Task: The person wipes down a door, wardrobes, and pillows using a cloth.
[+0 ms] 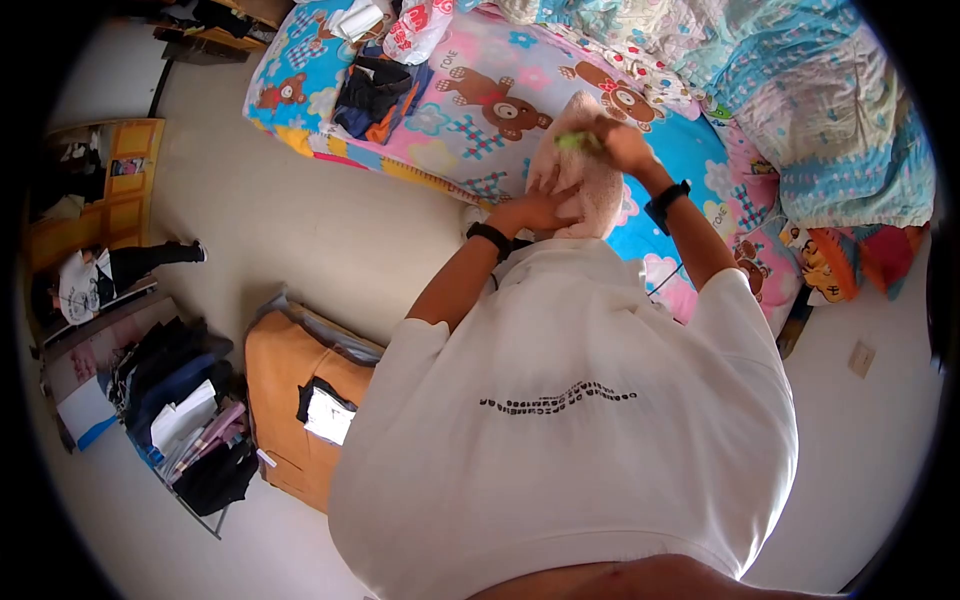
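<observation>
A pink fluffy piece (602, 200), plush in texture, lies over the edge of the bed in front of my body. My left hand (545, 207) rests on its lower part with fingers spread flat. Higher up, my right hand (622, 146) is closed around a small light-green object (578, 141), which touches the fluffy surface. The fingers cover part of that object, so its kind is unclear. Each wrist wears a black band.
The bed (465, 55) has a bear-patterned sheet, with folded dark clothes (380, 97) and a plastic bag (418, 30) on it. A crumpled blue quilt (780, 70) lies right. Leftward are an orange-brown covered surface (290, 400), a clothes rack (190, 410) and another person (95, 280).
</observation>
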The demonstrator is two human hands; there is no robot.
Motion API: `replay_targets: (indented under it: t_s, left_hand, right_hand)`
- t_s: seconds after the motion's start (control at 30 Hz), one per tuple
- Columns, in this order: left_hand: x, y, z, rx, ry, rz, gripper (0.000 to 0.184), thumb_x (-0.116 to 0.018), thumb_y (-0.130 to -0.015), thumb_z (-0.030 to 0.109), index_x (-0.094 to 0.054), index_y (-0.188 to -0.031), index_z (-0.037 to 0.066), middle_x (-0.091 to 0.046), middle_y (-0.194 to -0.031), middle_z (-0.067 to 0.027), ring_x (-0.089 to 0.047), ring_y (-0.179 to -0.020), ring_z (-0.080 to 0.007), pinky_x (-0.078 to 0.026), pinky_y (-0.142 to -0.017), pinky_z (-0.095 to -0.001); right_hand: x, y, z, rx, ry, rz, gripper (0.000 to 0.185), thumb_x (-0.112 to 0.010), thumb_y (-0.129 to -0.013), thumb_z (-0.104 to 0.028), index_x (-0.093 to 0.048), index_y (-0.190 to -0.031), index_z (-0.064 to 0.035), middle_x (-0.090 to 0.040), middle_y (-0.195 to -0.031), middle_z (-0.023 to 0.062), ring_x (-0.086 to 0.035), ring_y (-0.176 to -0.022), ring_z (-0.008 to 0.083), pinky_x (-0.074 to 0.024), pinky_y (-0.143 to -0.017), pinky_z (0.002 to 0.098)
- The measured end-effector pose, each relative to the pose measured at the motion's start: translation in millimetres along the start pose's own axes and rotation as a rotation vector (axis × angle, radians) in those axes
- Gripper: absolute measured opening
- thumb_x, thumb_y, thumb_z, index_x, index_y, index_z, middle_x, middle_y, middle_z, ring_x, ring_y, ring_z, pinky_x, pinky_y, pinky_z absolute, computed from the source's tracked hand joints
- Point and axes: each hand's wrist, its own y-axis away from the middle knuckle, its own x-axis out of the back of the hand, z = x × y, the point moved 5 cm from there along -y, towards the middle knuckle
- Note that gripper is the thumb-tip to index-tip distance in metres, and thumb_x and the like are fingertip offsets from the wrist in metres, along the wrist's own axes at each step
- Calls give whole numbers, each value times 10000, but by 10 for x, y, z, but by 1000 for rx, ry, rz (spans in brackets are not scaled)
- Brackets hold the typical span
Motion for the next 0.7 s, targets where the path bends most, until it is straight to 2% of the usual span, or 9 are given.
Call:
replay_targets:
  t_s: [0.1, 0.13, 0.23, 0.3, 0.4, 0.5, 0.57, 0.63, 0.7]
  left_hand:
    - [76, -5, 80, 38, 13, -78, 885, -490, -875, 650, -132, -1543, 192, 9, -1521, -362, 113, -1442, -434, -31, -1151, -566]
    - [74, -12, 76, 37, 29, -63, 880, -500, -874, 640, -148, -1540, 186, -6, -1532, -343, 93, -1445, -437, -36, -1149, -574]
    - [30, -73, 4, 34, 49, -12, 879, -542, -856, 618, -195, -1527, 169, -69, -1546, -305, 25, -1447, -446, -57, -1144, -587]
    - [-80, -215, -155, 34, 58, 25, 883, -574, -841, 606, -225, -1517, 158, -117, -1549, -286, -22, -1447, -453, -73, -1141, -594]
    - [-158, -396, -258, 149, 25, 61, 897, -657, -783, 582, -294, -1479, 148, -235, -1521, -262, -102, -1435, -448, -92, -1120, -633]
    - [-30, -442, -130, 189, -67, 72, 920, -762, -728, 455, -321, -1446, 85, -369, -1445, -279, -265, -1393, -418, -215, -1119, -566]
    - [-6, -538, -166, 190, 235, 20, 938, -808, -696, 312, -307, -1430, 13, -461, -1373, -278, -414, -1315, -388, -337, -1087, -439]
    - [16, -540, -138, 180, 196, 54, 920, -815, -686, 263, -322, -1412, -15, -481, -1351, -279, -459, -1276, -376, -370, -1059, -388]
    - [62, -498, -124, 179, 163, 93, 903, -821, -675, 215, -338, -1393, -42, -501, -1328, -279, -503, -1238, -365, -402, -1031, -336]
  right_hand:
    - [220, -151, 538, -91, -120, 459, 266, -628, -875, -271, -668, -1111, -153, -645, -976, 100, -627, -847, 322, -508, -741, 414]
    - [327, -127, 581, -307, -131, 440, 245, -666, -848, -236, -684, -1075, -145, -638, -1000, 113, -628, -871, 337, -512, -755, 410]
    - [216, 17, 904, -359, -27, 451, 204, -701, -803, -167, -709, -1004, -137, -630, -1039, 113, -610, -977, 332, -504, -807, 399]
    - [100, 184, 982, -332, 45, 354, 157, -708, -761, -99, -720, -916, -126, -623, -1115, 99, -560, -1110, 322, -483, -876, 396]
    - [14, 387, 746, 60, -8, 371, 224, -631, -728, 22, -701, -892, -114, -603, -1214, 89, -507, -1200, 326, -459, -940, 392]
    - [-109, 441, 669, -221, -279, 59, 407, -661, -724, -117, -636, -1129, -144, -676, -1088, 146, -625, -999, 371, -508, -862, 434]
    - [-146, 425, 646, -296, -290, 86, 460, -668, -737, -210, -608, -1188, -147, -683, -1053, 169, -635, -974, 380, -510, -855, 440]
    - [-163, 436, 653, -372, -305, 101, 529, -675, -750, -303, -580, -1248, -150, -689, -1017, 192, -645, -948, 390, -512, -848, 446]
    - [-270, 429, 673, -441, -244, -81, 631, -635, -783, -432, -522, -1329, -136, -681, -1020, 225, -647, -975, 379, -504, -869, 441]
